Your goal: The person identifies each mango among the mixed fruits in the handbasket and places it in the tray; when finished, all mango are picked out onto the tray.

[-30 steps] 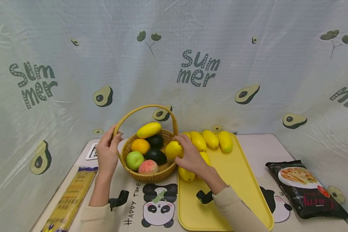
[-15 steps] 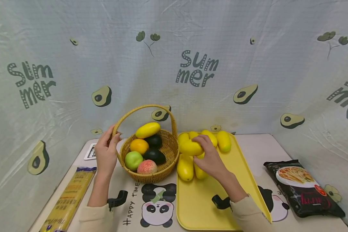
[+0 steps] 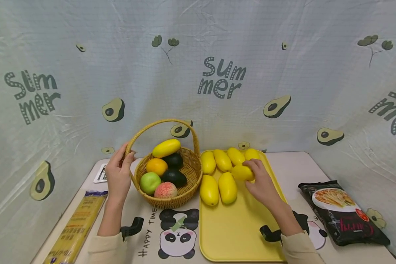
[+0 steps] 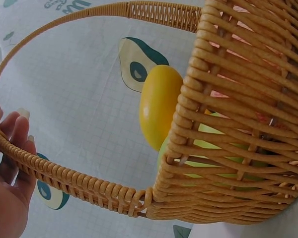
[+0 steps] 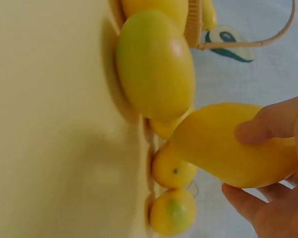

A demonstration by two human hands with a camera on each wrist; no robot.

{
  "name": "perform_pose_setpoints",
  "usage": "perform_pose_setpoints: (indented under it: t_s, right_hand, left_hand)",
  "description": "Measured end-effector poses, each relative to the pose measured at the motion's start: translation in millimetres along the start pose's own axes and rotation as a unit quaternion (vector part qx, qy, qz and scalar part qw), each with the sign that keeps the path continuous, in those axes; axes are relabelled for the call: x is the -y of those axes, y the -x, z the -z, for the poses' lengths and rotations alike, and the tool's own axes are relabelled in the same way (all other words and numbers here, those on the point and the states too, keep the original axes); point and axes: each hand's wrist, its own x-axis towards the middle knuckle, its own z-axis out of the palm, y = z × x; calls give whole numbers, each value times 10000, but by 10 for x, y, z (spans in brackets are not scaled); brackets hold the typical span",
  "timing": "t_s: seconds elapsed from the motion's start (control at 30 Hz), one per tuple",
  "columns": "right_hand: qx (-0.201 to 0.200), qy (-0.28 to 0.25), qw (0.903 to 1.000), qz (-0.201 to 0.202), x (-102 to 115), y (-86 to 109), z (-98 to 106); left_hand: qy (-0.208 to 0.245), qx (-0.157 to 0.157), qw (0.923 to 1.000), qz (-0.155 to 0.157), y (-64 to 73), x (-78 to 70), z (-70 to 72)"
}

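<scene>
My left hand [image 3: 118,172] grips the left side of the handle of a wicker basket [image 3: 181,200], fingers curled round it, as the left wrist view also shows. Inside the basket are a peach [image 3: 166,190], a green apple [image 3: 150,183], an orange [image 3: 157,167], two dark avocados [image 3: 174,178] and a yellow mango [image 3: 166,148] leaning at the back rim. My right hand [image 3: 262,183] holds another mango [image 5: 233,144] between thumb and fingers, over the yellow tray [image 3: 237,231]. Several mangoes lie on that tray, a back row [image 3: 222,160] and two in front [image 3: 228,187].
A long yellow noodle packet [image 3: 77,227] lies at the left table edge. To the right of the tray is a black food bag [image 3: 344,212]. A white card [image 3: 100,173] sits behind the left forearm. Patterned sheeting [image 3: 184,73] encloses the table's back and sides.
My right hand has carried the mango out of the basket and rightward over the tray, now near the back row's right end. My left hand stays on the basket handle.
</scene>
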Motion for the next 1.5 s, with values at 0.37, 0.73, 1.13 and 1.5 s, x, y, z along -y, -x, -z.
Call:
perform_pose_setpoints:
  t_s: [0.37,0.73,1.13,1.5]
  right_hand:
    - [1070,876,9898,327,-146,130,0]
    - [1573,600,9856,158,-188,244,-6]
    - [1412,567,9884,3,-221,194,-56]
    - [907,355,9947,333,-128,51,-151]
  left_hand:
    - [-31,7,10000,-2,8,-6,1]
    - [-15,-9,10000,2,1,-29,7]
    - [-34,-24,10000,-29,15,-9,5]
    - [173,-19,9998,80,-1,9,-9]
